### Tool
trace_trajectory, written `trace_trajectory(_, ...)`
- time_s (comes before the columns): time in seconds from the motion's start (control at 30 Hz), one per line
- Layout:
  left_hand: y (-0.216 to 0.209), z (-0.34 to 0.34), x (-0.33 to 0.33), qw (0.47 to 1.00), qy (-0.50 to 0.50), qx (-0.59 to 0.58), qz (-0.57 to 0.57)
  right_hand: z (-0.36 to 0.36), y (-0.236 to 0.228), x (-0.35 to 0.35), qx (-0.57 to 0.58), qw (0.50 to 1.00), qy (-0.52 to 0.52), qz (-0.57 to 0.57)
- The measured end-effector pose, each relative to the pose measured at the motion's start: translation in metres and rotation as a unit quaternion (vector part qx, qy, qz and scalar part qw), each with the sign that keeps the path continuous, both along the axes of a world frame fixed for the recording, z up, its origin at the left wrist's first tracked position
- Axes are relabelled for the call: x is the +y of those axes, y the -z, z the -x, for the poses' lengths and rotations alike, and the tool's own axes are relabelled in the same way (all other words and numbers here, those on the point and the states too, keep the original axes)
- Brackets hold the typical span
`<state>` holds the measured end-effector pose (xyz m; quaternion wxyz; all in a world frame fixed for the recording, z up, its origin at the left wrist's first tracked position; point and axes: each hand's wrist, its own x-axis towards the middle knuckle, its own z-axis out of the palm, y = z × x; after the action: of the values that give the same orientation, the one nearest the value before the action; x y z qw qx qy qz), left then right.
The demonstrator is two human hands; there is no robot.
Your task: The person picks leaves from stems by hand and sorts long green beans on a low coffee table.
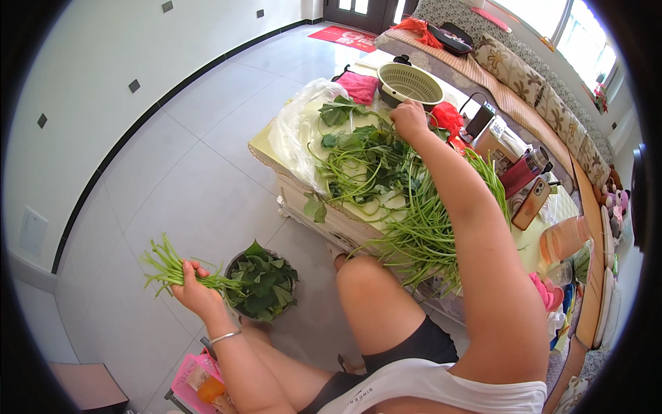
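In my left hand [192,288] is a bunch of green leaf stems [165,265], held over the floor at the left. Just right of it, a round dark bin [234,303] on the floor is heaped with dark green leaves [262,279]. My right hand [409,121] reaches across the table, its fingers closed at the near rim of a pale green colander [414,81]; the fingertips are partly hidden. Beneath that arm lies a large pile of long-stemmed leafy greens [365,159], with bare stems [427,231] hanging over the table's near edge.
A clear plastic bag [296,131] covers the table's left corner. A pink cloth [358,87] sits beside the colander. On the right stand a phone [531,203], a dark red flask [523,172] and a jug [564,239]. A pink basket [189,379] is by my left leg.
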<state>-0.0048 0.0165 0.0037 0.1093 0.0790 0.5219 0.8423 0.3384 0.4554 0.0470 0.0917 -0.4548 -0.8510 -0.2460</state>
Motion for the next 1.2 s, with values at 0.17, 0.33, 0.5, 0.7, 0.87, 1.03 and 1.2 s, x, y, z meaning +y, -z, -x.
trace_trajectory(0.17, -0.001, -0.008, 0.003, 1.000, 0.011, -0.016, -0.005, -0.013, -0.062, -0.020, 0.112, 0.984, -0.103, -0.096)
trace_trajectory(0.33, -0.003, -0.011, 0.001, 0.999, 0.020, -0.035, -0.009, -0.024, -0.133, -0.057, 0.206, 0.967, -0.089, -0.120)
trace_trajectory(0.5, -0.002, -0.008, -0.005, 0.998, 0.029, -0.053, -0.027, -0.037, -0.180, -0.068, 0.286, 0.952, -0.062, -0.089)
trace_trajectory(0.7, 0.005, -0.002, -0.007, 0.982, 0.088, -0.130, -0.101, -0.010, -0.210, -0.082, 0.592, 0.775, -0.182, 0.131)
trace_trajectory(0.87, 0.015, 0.012, -0.018, 0.950, 0.145, -0.225, -0.159, 0.083, -0.217, -0.178, 0.650, 0.665, -0.258, 0.263)
trace_trajectory(1.03, 0.002, 0.002, -0.019, 0.935, 0.202, -0.230, -0.181, 0.160, -0.158, -0.269, 0.642, 0.670, -0.295, 0.229)
trace_trajectory(1.2, -0.005, 0.001, -0.023, 0.928, 0.218, -0.220, -0.208, 0.205, -0.036, -0.342, 0.606, 0.680, -0.354, 0.213)
